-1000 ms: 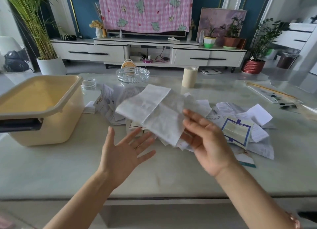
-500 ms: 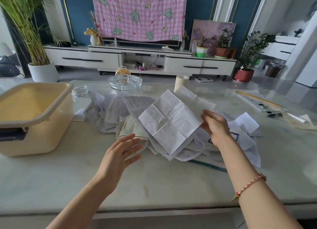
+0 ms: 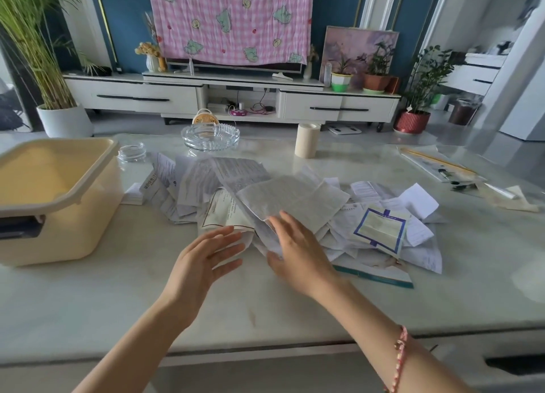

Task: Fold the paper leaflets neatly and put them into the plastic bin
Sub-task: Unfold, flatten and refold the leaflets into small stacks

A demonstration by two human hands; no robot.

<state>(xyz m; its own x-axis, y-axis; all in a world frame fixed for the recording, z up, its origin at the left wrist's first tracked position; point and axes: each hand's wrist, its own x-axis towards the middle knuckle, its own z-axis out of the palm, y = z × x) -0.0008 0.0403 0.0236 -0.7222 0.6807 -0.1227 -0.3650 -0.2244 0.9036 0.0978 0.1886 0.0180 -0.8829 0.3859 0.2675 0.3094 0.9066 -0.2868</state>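
A loose pile of white printed paper leaflets [image 3: 203, 183] covers the middle of the pale table. On top lies a large creased leaflet [image 3: 298, 198], spread flat. My right hand [image 3: 298, 251] rests on its near edge with straight fingers. My left hand [image 3: 206, 254] hovers just left of it, fingers straight, at the corner of a brown-bordered leaflet [image 3: 224, 212]; it holds nothing. The cream plastic bin [image 3: 67, 215] stands at the table's left end, and no paper shows inside it.
A glass ashtray [image 3: 211, 136], a small glass dish [image 3: 131, 153] and a beige cylinder [image 3: 306, 140] stand behind the pile. A blue-bordered leaflet [image 3: 379, 227] and a teal-edged booklet [image 3: 380, 276] lie to the right. A clear sleeve with pens [image 3: 436, 165] lies far right.
My right hand held the large leaflet up in the air; it has lowered it onto the pile and now lies flat on it. My left hand moved forward to the pile.
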